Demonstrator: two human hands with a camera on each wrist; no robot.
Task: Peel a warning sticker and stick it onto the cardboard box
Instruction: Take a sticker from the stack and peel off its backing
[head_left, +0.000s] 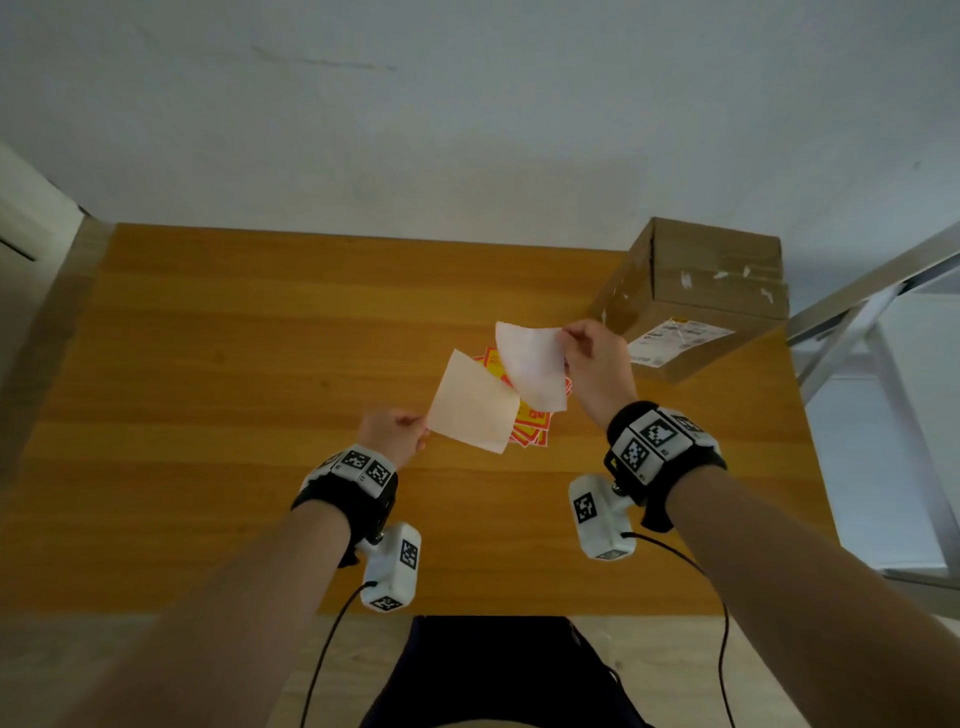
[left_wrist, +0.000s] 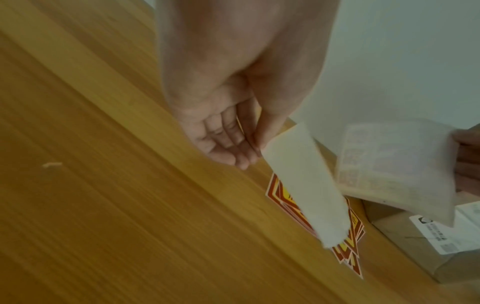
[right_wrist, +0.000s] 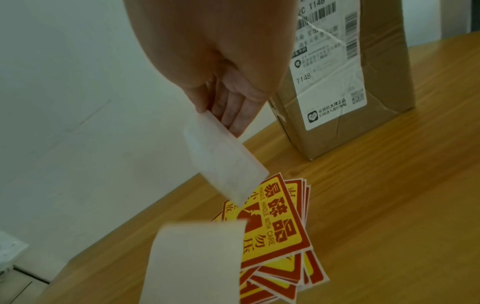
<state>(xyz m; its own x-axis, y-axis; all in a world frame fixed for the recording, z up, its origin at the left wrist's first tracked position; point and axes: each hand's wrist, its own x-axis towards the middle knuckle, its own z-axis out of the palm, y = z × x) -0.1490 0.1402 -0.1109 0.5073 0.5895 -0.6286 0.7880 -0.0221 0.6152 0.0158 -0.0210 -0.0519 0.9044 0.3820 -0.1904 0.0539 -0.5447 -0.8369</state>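
Both hands are raised over the wooden table (head_left: 249, 364). My left hand (head_left: 422, 427) (left_wrist: 255, 148) pinches the corner of a cream sheet (head_left: 470, 405) (left_wrist: 298, 181) (right_wrist: 194, 261). With thumb and fingers, my right hand (head_left: 563, 338) (right_wrist: 205, 110) pinches a curled whitish sheet (head_left: 530, 364) (left_wrist: 394, 164) (right_wrist: 223, 162) with faint print showing through. The two sheets hang apart. Under them lies a fanned stack of red-and-yellow warning stickers (head_left: 530, 428) (left_wrist: 350, 242) (right_wrist: 280, 226). The cardboard box (head_left: 717, 260) (left_wrist: 405, 236) (right_wrist: 384, 82) stands at the back right.
A white shipping label (head_left: 675, 338) (right_wrist: 330, 72) covers the box's near face. A metal frame (head_left: 857, 322) stands just off the table's right edge. A white wall backs the table. Bare wood stretches across the left half of the table.
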